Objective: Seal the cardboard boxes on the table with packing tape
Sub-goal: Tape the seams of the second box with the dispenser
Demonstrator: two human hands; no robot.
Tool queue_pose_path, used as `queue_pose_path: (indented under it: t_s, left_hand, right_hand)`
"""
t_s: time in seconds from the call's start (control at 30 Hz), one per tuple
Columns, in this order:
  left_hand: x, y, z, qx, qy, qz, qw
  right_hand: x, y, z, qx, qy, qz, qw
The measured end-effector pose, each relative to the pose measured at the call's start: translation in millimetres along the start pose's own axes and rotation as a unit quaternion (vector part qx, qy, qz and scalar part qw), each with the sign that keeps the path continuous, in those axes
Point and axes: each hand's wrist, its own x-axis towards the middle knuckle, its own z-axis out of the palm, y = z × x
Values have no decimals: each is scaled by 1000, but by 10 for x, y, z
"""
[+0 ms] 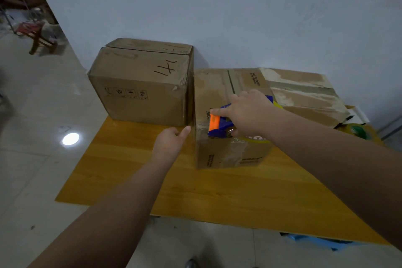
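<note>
well, my right hand (248,113) is on top of the middle box (214,91), wrapped around the tape dispenser (219,125); my fingers curl over its blue body and my forefinger lies straight out along the top toward its orange end. the dispenser sits at the near edge of the middle box's top. its long axis runs across the box from right to left, with the orange end pointing left and a little toward me, and the roll of tape at the right end under my wrist. clear tape already shines on the near face of the middle box, below the dispenser.

my left hand (171,143) is at the near left corner of the middle box, fingers curled in and holding nothing, thumb stuck out toward the corner; i cannot tell whether the thumb touches the cardboard.

left of the middle box, right against it, stands a taller box (139,85) with black marker strokes on its closed flaps. right of the middle box lies a worn box (304,93) with torn paper strips, and beyond that a green roll of tape (359,131). under the middle box is the yellow wooden table (217,193).
</note>
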Motion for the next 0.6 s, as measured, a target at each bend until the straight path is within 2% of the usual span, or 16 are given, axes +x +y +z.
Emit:
queue_pose_path:
  t_s: [0.13,0.27,0.37,0.47,0.53,0.57,0.6]
  left_hand:
    - [-57,66,199,-89,-47,-48,994]
    - [-111,96,316,-193,-99,-118,969]
    - [-108,85,312,-200,-141,-170,955]
    - [-129,1,307,-158,-193,-213,945]
    - [-125,-68,356,-108,-152,-199,962]
    - [-133,-65,366,-111,-90,-182,973]
    - [-148,-31,358,-162,-24,-157,974]
  right_hand:
    - [9,9,-15,4,-7,-7,1000]
    - [32,30,-44,3,-18,-7,1000]
    - [43,30,-56,3,-22,-8,1000]
    - [40,25,-52,4,-19,-9,1000]
    - [44,23,-43,4,-18,-9,1000]
    - [46,23,-40,6,-18,-9,1000]
    - [49,22,-38,7,-19,-8,1000]
